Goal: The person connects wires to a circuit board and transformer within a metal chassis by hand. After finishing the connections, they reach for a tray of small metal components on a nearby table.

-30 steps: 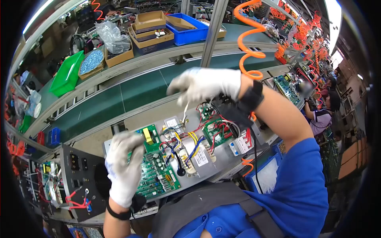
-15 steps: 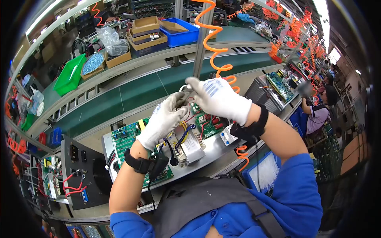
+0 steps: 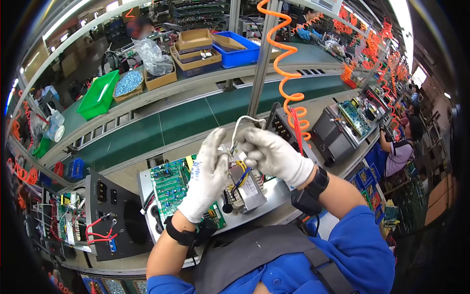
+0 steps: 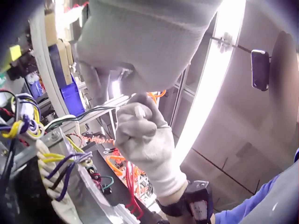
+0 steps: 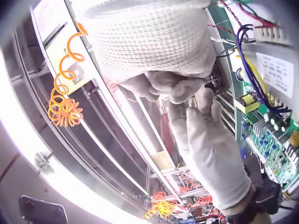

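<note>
Both hands wear white gloves with grey fingers. My right hand (image 3: 281, 157) has its fingers curled and grips thin wires; a white wire (image 3: 238, 126) loops up over its fingertips. In the left wrist view, dark and white wires (image 4: 88, 112) run from the unit to the curled right fingers. My left hand (image 3: 204, 179) is close beside it, fingers extended upward and thumb apart, fingertips near the right hand's. Below the hands lies a metal chassis (image 3: 274, 198) with a green circuit board (image 3: 169, 183) and a transformer (image 3: 249, 191) with yellow and blue wires.
A black panel (image 3: 110, 220) with red leads stands at the left. Behind runs a green conveyor (image 3: 186, 122), with a green tray (image 3: 98, 95) and blue bin (image 3: 237, 51) on the shelf beyond. An orange coiled hose (image 3: 289, 73) hangs near the right hand. Another unit (image 3: 338, 132) sits further right.
The left hand came up from the left side of the board to the right hand, and its fingers then straightened. The right hand dropped a little, and the white wire now loops above it.
</note>
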A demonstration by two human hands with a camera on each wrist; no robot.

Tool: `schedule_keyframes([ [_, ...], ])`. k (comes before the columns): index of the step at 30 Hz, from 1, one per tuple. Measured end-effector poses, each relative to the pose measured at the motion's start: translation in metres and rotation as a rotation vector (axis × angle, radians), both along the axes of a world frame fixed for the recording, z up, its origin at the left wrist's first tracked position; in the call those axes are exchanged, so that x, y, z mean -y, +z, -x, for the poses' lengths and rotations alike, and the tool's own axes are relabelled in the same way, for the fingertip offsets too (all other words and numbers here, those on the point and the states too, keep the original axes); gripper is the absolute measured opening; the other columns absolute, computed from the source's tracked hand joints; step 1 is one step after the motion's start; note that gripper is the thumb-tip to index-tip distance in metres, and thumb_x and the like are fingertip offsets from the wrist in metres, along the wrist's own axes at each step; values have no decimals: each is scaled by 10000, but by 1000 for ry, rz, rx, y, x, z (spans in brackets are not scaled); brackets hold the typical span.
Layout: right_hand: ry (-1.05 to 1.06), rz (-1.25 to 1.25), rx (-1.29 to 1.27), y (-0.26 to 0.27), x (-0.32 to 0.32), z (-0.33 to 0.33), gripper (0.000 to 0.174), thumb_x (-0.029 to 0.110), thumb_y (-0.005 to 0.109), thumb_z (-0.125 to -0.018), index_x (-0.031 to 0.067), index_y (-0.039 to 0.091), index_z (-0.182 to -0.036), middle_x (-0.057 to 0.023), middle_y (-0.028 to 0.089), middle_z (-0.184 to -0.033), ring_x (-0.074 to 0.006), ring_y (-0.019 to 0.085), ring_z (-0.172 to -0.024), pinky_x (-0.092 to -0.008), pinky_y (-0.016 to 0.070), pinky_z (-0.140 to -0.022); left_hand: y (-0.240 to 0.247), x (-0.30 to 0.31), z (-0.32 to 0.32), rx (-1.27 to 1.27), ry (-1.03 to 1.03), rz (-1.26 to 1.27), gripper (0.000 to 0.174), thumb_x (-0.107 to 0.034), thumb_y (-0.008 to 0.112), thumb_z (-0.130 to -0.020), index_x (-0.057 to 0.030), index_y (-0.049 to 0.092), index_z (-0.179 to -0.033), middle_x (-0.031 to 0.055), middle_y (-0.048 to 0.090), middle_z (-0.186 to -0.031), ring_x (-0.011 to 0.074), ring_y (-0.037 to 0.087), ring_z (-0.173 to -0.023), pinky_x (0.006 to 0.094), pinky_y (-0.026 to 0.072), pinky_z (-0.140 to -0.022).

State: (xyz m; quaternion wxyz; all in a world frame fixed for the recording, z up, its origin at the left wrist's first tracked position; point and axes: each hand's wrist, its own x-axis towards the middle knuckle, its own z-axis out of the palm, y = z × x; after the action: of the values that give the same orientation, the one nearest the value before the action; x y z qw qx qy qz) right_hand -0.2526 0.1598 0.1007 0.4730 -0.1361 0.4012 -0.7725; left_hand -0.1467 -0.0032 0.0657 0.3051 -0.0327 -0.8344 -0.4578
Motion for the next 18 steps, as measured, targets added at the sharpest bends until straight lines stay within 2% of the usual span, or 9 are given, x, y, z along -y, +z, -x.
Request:
schedule_keyframes([
  [1, 52, -12, 48, -4, -5, 4, 220, 232, 567, -986, 55, 595, -1113, 11, 560, -815, -50, 461, -585, -237, 448, -604, 2, 2, 4, -4, 8, 1, 484, -9, 499, -904, 10, 459, -1386, 133, 610, -1220, 164, 599, -967, 277, 469, -904],
  [3, 116, 47, 57, -6, -13, 13, 217, 220, 566, -983, 45, 594, -1108, 16, 547, -800, -29, 417, -556, -228, 429, -586, 6, 4, 13, 291, -278, -85, 503, -18, 503, -906, 2, 439, -1404, 125, 582, -1259, 145, 585, -891, 270, 480, -854],
  [4, 121, 17, -25, 0, -18, 17, 213, 212, 570, -979, 41, 593, -1104, 18, 542, -796, -23, 413, -559, -226, 426, -582, 19, -2, 16, 390, -339, -216, 481, -35, 518, -912, 5, 456, -1388, 113, 609, -1188, 125, 576, -885, 259, 477, -825],
  [7, 7, -170, -260, 14, -30, 23, 210, 172, 586, -961, 28, 587, -1113, -2, 583, -840, -23, 467, -590, -201, 444, -591, 29, -1, 31, 425, -95, -208, 440, -47, 523, -927, 17, 479, -1360, 98, 613, -1171, 110, 577, -919, 258, 480, -826],
  [8, -33, -152, -307, 14, -32, 27, 202, 163, 581, -960, 27, 587, -1110, -22, 603, -871, -35, 497, -607, -199, 456, -598, 32, 2, 36, 505, -151, -296, 418, -50, 521, -936, 28, 482, -1344, 101, 609, -1165, 116, 583, -966, 264, 478, -858],
  [11, -78, -83, -339, 10, -33, 34, 186, 140, 566, -956, 27, 583, -1103, -66, 639, -945, -71, 578, -690, -199, 483, -616, 20, -6, 46, 470, -380, -455, 403, -45, 505, -943, 38, 479, -1337, 102, 596, -1176, 137, 579, -1027, 285, 471, -905],
  [13, 60, -249, -631, 25, -27, 28, 195, 146, 570, -955, 25, 576, -1108, -60, 636, -953, -65, 590, -759, -185, 475, -620, 21, -16, 47, 333, -437, -600, 401, -43, 522, -923, 30, 504, -1316, 123, 579, -1195, 164, 560, -1073, 300, 453, -932],
  [16, 95, -186, -585, 27, -24, 27, 214, 161, 578, -962, 28, 569, -1128, -54, 645, -974, -39, 577, -779, -158, 447, -613, 22, -13, 50, 223, -11, 213, 528, -22, 558, -823, -13, 492, -1347, 159, 524, -1278, 273, 524, -1192, 353, 405, -1026],
  [18, 100, -128, -511, 25, -25, 30, 240, 173, 588, -965, 32, 567, -1158, -54, 663, -1010, -24, 560, -749, -144, 434, -610, 10, -6, 54, 179, -126, 145, 527, -17, 563, -814, -18, 501, -1338, 157, 527, -1261, 287, 517, -1194, 371, 400, -1033],
])
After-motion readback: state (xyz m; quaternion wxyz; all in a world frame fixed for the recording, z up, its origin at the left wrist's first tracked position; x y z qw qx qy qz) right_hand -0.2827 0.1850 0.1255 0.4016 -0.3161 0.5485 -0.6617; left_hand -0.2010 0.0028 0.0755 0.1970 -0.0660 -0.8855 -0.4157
